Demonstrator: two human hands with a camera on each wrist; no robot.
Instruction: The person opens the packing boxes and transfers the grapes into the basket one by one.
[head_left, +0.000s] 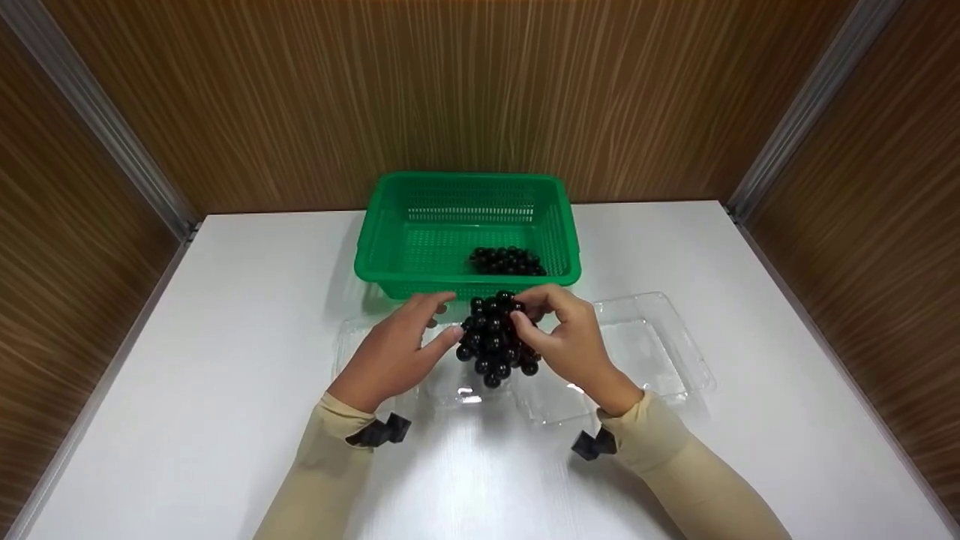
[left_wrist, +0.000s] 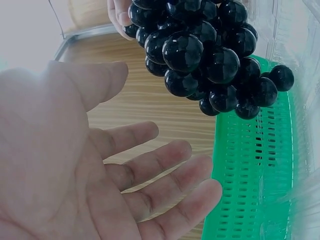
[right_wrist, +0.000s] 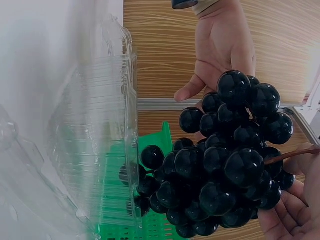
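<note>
A bunch of black grapes (head_left: 491, 339) hangs above a clear plastic clamshell box (head_left: 637, 352). My right hand (head_left: 576, 341) holds the bunch from its right side, thumb and fingers curled at the brown stem (right_wrist: 290, 156). On the opposite side is my left hand (head_left: 391, 351), its fingers spread apart and the palm facing the grapes. In the left wrist view a gap separates the left fingers (left_wrist: 150, 165) from the fruit. The clamshell lies opened out on the table, partly hidden by the hands and grapes.
Behind the box stands a green plastic basket (head_left: 469, 280) with perforated walls. Another bunch of black grapes (head_left: 507, 261) lies in its front right part. Wood-grain panels (head_left: 465, 90) enclose the white table (head_left: 255, 300) at the back and both sides.
</note>
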